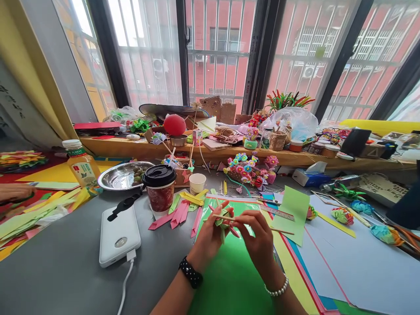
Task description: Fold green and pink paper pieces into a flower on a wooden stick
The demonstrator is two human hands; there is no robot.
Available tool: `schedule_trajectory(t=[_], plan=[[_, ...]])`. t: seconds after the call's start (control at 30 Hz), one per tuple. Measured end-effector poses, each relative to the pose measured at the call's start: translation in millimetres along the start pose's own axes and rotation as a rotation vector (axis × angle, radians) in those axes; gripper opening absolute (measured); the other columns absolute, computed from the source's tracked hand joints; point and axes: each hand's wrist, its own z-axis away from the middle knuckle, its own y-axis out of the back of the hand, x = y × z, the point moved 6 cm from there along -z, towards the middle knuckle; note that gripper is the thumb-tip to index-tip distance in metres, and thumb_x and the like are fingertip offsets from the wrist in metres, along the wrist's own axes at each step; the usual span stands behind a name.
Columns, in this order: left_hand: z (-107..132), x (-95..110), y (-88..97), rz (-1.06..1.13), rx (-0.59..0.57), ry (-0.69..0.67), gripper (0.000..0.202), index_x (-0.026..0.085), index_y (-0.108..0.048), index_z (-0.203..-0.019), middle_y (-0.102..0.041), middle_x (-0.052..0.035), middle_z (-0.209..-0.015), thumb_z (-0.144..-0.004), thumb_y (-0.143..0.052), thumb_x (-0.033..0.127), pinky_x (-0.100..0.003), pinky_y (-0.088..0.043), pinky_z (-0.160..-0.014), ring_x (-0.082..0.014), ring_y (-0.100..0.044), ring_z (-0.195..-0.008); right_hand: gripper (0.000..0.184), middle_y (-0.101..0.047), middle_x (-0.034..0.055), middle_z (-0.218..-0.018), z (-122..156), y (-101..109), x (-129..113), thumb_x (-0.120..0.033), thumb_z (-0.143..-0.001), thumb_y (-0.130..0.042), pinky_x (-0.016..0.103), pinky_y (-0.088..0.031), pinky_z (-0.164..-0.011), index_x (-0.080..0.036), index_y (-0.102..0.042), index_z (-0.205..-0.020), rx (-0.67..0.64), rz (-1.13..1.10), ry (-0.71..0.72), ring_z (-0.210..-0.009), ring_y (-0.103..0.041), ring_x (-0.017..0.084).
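My left hand and my right hand meet over a green paper sheet in the middle of the grey table. Between their fingertips they pinch a small folded paper piece in green and pink, with a thin wooden stick running across it. Both hands have their fingers closed round this piece. A black watch sits on my left wrist and a pearl bracelet on my right.
A white power bank with a cable lies left of my hands, beside a lidded red coffee cup. Pink and yellow folded strips, a metal bowl, a paper-flower bouquet and coloured sheets surround them. Another person's hand is at far left.
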Motion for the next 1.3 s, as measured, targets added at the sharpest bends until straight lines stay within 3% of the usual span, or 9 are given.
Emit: schedule_trajectory(t=[0.2, 0.33, 0.5, 0.6, 0.73, 0.87, 1.07, 1.3], plan=[[1.9, 3.3, 1.0, -0.021, 0.025, 0.020, 0.032, 0.012, -0.057, -0.105, -0.063, -0.0041, -0.073, -0.079, -0.052, 0.032, -0.020, -0.046, -0.054, -0.0088, -0.056, -0.055, 0.009, -0.059, 0.0028, -0.074, -3.9, 15.8, 13.6, -0.017, -0.082, -0.051, 0.026, -0.047, -0.057, -0.022, -0.058, -0.084, 0.005, -0.056, -0.103, -0.066, -0.057, 0.015], [3.9, 5.6, 2.3, -0.071, 0.078, 0.064, 0.033, 0.013, -0.058, -0.103, -0.065, -0.0058, -0.077, -0.079, -0.051, 0.034, -0.021, -0.047, -0.052, -0.0105, -0.059, -0.055, 0.010, -0.059, 0.0027, -0.073, -7.6, 8.3, 13.8, -0.018, -0.082, -0.051, 0.026, -0.048, -0.054, -0.021, -0.060, -0.083, -0.162, -0.144, -0.078, -0.065, -0.057, 0.014], [3.4, 5.0, 6.5, -0.292, 0.019, 0.210, 0.038, 0.011, -0.059, -0.101, -0.067, -0.0078, -0.073, -0.077, -0.052, 0.039, -0.021, -0.040, -0.037, -0.0108, -0.055, -0.040, 0.008, -0.058, 0.0015, -0.070, -4.7, -4.9, 9.6, -0.022, -0.080, -0.054, 0.025, -0.047, -0.054, -0.022, -0.062, -0.082, -0.392, -0.184, -0.058, -0.061, -0.056, 0.013], [1.6, 4.2, 11.2, -0.283, 0.007, 0.225, 0.040, 0.012, -0.060, -0.100, -0.066, -0.0053, -0.066, -0.075, -0.053, 0.042, -0.022, -0.044, -0.042, -0.0130, -0.058, -0.045, 0.010, -0.057, 0.0015, -0.070, -1.7, -9.6, 8.5, -0.023, -0.081, -0.054, 0.024, -0.048, -0.056, -0.022, -0.063, -0.085, -0.457, -0.170, -0.079, -0.063, -0.056, 0.013], [2.3, -0.5, 13.5, -0.309, 0.000, 0.276, 0.040, 0.011, -0.062, -0.096, -0.064, -0.0032, -0.056, -0.074, -0.054, 0.044, -0.024, -0.045, -0.045, -0.0145, -0.059, -0.046, 0.014, -0.055, 0.0021, -0.070, 0.4, -12.3, 8.3, -0.023, -0.082, -0.053, 0.025, -0.047, -0.055, -0.022, -0.065, -0.089, -0.474, -0.134, -0.057, -0.063, -0.055, 0.014], [3.8, -0.5, 11.3, -0.321, -0.018, 0.285, 0.036, 0.012, -0.062, -0.096, -0.066, -0.0053, -0.063, -0.076, -0.053, 0.041, -0.026, -0.048, -0.053, -0.0161, -0.062, -0.056, 0.016, -0.054, 0.0024, -0.071, 2.0, -13.7, 12.5, -0.022, -0.082, -0.052, 0.026, -0.046, -0.056, -0.023, -0.065, -0.091, -0.480, -0.117, -0.076, -0.063, -0.054, 0.013], [1.8, 2.7, 8.9, -0.316, -0.043, 0.249, 0.036, 0.009, -0.060, -0.100, -0.066, -0.0057, -0.064, -0.079, -0.051, 0.036, -0.021, -0.043, -0.044, -0.0133, -0.059, -0.051, 0.015, -0.055, 0.0035, -0.074, 2.5, -15.3, 16.5, -0.023, -0.080, -0.055, 0.028, -0.047, -0.062, -0.021, -0.066, -0.090, -0.496, -0.224, -0.142, -0.069, -0.055, 0.015], [0.0, -2.3, 13.4, -0.275, -0.034, 0.316, 0.036, 0.010, -0.060, -0.103, -0.061, -0.0018, -0.056, -0.079, -0.050, 0.036, -0.020, -0.040, -0.039, -0.0120, -0.055, -0.047, 0.015, -0.053, 0.0032, -0.074, 3.2, -17.0, 20.8, -0.022, -0.081, -0.053, 0.027, -0.047, -0.060, -0.020, -0.066, -0.089, -0.516, -0.243, -0.241, -0.067, -0.054, 0.015]])
